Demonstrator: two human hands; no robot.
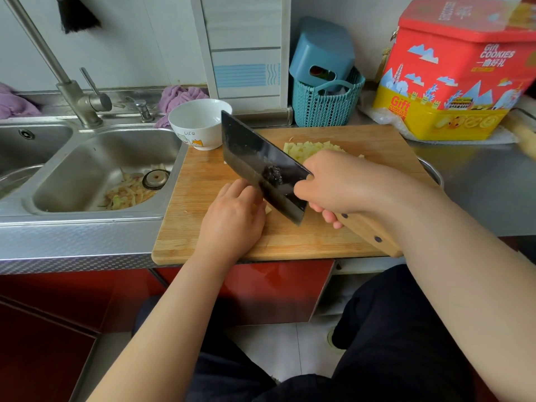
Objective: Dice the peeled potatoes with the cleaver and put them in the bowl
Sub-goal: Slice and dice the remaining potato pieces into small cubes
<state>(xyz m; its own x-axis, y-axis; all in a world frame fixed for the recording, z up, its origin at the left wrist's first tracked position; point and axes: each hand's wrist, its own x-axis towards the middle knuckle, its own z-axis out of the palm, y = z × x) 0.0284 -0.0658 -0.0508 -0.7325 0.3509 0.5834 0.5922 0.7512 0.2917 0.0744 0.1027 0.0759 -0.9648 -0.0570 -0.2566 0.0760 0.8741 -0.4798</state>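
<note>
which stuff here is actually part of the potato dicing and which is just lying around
In use:
cleaver in the right hand
potato piece under the left hand
diced potato
cutting board
bowl

Lying about:
cookie tin
teal basket
purple cloth
peelings in the sink

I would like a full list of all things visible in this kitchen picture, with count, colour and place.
cutting board: one, wooden, on the counter
cleaver: one, dark blade, over the board
diced potato: one pile, pale yellow, far side of board
bowl: one, white, board's far left corner
sink: one, steel, left, peels inside
faucet: one, steel, behind sink
basket: one, teal, behind board
cookie tin: one, red and yellow, right
cloth: purple, behind bowl
left hand: resting on board by blade
right hand: holding cleaver
</note>
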